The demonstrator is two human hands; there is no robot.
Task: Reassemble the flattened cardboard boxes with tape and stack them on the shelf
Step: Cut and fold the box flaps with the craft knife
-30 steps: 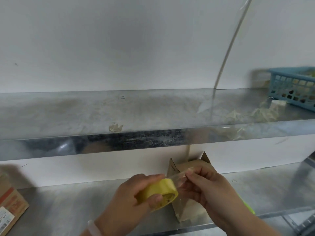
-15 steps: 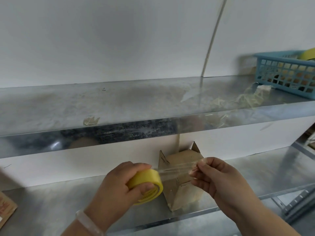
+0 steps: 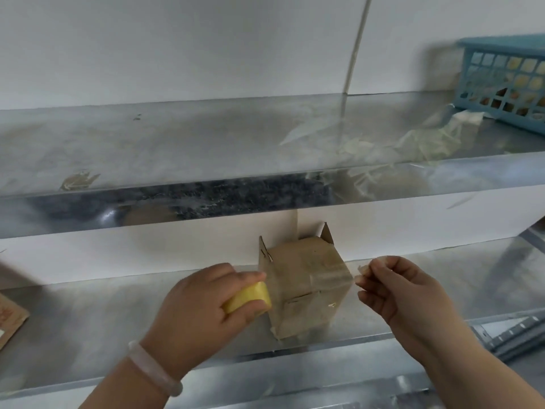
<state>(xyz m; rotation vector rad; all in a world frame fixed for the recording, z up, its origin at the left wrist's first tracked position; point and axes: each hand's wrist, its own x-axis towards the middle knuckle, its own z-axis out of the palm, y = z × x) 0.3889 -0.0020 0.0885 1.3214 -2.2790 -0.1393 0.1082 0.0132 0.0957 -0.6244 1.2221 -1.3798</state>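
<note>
1. The cardboard box (image 3: pixel 303 287) is stood on the lower metal shelf (image 3: pixel 103 320), between the left hand (image 3: pixel 203 308) and the right hand (image 3: pixel 395 293).
2. Across its front, clear tape (image 3: pixel 330 277) is stretched, apparently for sealing: the yellow tape roll (image 3: pixel 247 298) is gripped by the left hand, and the free end is pinched by the right hand.
3. A blue basket (image 3: pixel 472 93) and tape scraps (image 3: pixel 413 143) are carried by the upper shelf (image 3: pixel 177 143).

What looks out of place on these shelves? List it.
Crumpled clear tape scraps litter the upper shelf beside the blue basket, with one stray scrap near its left front edge. The cardboard box on the lower shelf looks worn, two flaps sticking up.
</note>
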